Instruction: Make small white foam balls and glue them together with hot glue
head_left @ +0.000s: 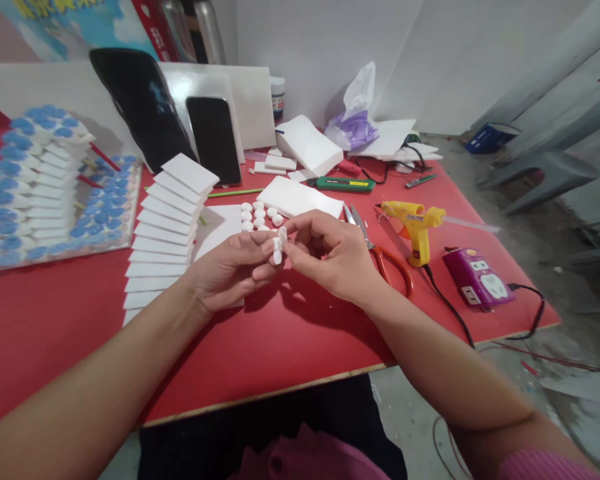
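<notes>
pinching small white piece (pixel 278 256) between fingertips of left hand (pixel 230 268) and right hand (pixel 335 257), both clamped on it, just above red desk (pixel 280 347), near rounded white bits (pixel 259 213). probably light, soft, easily crushed, hardly slippery; best held lightly by opposite edges.

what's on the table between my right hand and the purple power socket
In the head view, the orange-handled scissors, then the yellow glue gun with its black cord.
</notes>
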`<state>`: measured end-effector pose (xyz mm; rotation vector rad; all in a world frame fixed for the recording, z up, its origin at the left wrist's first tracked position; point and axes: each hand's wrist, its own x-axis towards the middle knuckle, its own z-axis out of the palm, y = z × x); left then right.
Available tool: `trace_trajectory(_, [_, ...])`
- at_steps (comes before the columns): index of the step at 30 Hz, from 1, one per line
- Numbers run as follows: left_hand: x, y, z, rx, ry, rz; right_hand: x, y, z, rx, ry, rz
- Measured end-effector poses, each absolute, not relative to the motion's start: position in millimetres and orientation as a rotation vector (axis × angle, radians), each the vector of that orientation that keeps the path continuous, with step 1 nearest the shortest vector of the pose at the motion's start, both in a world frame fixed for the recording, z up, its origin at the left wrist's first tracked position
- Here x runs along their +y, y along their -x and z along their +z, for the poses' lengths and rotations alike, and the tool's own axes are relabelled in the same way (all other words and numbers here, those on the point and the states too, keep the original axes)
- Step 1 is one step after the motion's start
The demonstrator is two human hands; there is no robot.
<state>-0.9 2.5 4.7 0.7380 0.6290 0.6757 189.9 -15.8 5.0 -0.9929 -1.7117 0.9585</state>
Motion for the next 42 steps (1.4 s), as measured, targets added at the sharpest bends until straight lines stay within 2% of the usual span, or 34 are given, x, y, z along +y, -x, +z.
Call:
trace_trajectory(9, [2.4,0.0,-1.1,0.726,-0.747,0.755,-15.4,-189.0,0.6,-1.681,1.076,0.898])
trace_trajectory(16, [1.5,1.2,-5.2,0.756,-0.855,0.817,-7.9,-187.0,2.2,-1.426,1.056,1.150])
trace_trajectory(22, [1.7,1.4,-5.7,0.731,-0.878,0.870,-6.7,-194.2,8.0,-1.431,1.079,1.270])
trace_trajectory(35, [3.1,0.4,-8.1,0.704,-0.910,0.860,-9.7,-194.7,0.9,-1.823,1.026,0.821])
trace_trajectory(42, [2.7,1.4,-4.1,0.751,-0.942,0.832,-7.7,-194.2,5.0,-1.663,1.093,1.049])
